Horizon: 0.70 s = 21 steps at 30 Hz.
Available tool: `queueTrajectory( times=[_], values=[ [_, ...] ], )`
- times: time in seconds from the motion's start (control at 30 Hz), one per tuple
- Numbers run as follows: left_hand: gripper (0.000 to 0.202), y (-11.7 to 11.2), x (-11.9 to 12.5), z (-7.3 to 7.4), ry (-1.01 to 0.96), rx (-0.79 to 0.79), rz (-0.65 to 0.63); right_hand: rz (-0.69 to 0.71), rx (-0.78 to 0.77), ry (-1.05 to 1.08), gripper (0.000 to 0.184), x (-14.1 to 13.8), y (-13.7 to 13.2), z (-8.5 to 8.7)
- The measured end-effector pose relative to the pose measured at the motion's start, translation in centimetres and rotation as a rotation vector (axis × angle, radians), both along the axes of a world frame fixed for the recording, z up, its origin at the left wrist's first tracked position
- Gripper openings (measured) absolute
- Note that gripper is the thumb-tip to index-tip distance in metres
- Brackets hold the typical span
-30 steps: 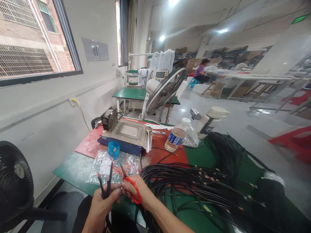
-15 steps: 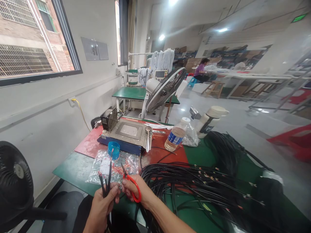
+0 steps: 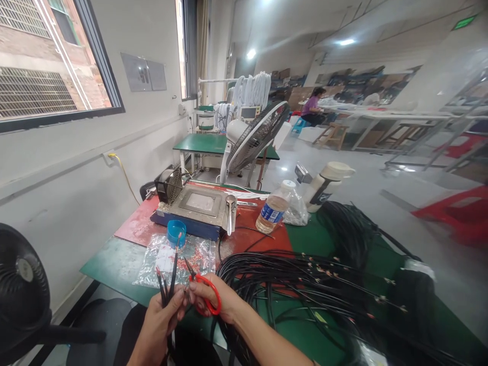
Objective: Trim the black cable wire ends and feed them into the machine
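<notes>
My left hand (image 3: 160,320) is closed round a few thin black cables (image 3: 170,277) that stick up from its fist, their ends tipped red. My right hand (image 3: 213,302) grips red-handled scissors (image 3: 204,295), whose short blades point up and left toward the cable ends. Both hands meet at the near edge of the green table (image 3: 110,264). A big heap of black cables (image 3: 316,295) with small terminals lies just right of my right hand.
Behind the hands lie a clear bag of small red parts (image 3: 179,259), a blue cup (image 3: 176,233), a flat metal machine with a small fan (image 3: 194,206), a water bottle (image 3: 271,213) and a white jug (image 3: 326,185). A desk fan (image 3: 255,140) stands behind; a black fan (image 3: 21,284) sits at left. A person sits far off.
The view has shifted slightly down and right. Both hands stay together with the cables and scissors, hardly moved.
</notes>
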<state>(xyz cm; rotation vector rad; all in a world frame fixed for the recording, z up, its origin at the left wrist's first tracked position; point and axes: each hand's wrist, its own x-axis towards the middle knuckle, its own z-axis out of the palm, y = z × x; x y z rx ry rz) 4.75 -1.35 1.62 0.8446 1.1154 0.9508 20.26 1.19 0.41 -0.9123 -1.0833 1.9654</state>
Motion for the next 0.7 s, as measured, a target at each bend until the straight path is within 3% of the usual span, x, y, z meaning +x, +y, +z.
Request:
queueTrajectory(
  times=[0.2,0.53,0.7],
  values=[
    [0.030,0.0,-0.2,0.2,0.002,0.002,-0.077,-0.024,-0.040,-0.014,0.047,0.0,-0.1,0.0],
    [0.027,0.0,0.0,-0.8,-0.034,0.066,-0.091,0.020,-0.082,-0.007,0.041,0.1,0.1,-0.4],
    [0.030,0.1,0.0,-0.4,0.024,0.111,-0.071,-0.001,-0.042,0.034,0.046,0.2,0.2,-0.9]
  ],
)
